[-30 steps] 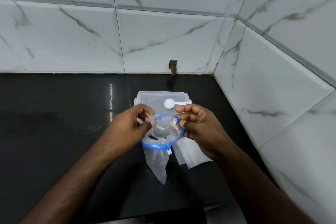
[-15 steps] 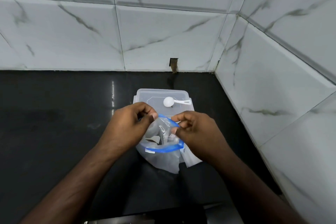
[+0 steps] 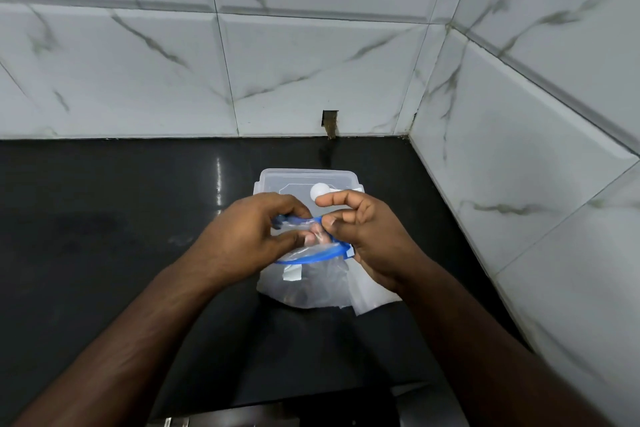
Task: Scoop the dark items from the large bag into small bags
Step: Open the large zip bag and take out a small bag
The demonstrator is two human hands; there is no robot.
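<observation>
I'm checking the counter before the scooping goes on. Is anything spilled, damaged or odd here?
No spill shows on the counter. Both hands hold the bag by its blue rim; the scoop lies on the box. The only damage is a chipped hole in the wall tile.

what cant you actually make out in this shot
Head view, the only one:
- Contents of the blue-rimmed bag: dark shapes, blurred by plastic.
- Bag mouth: covered by left hand and right hand.
- White scoop: handle behind right hand.
- Clear container: near part hidden by hands.
</observation>
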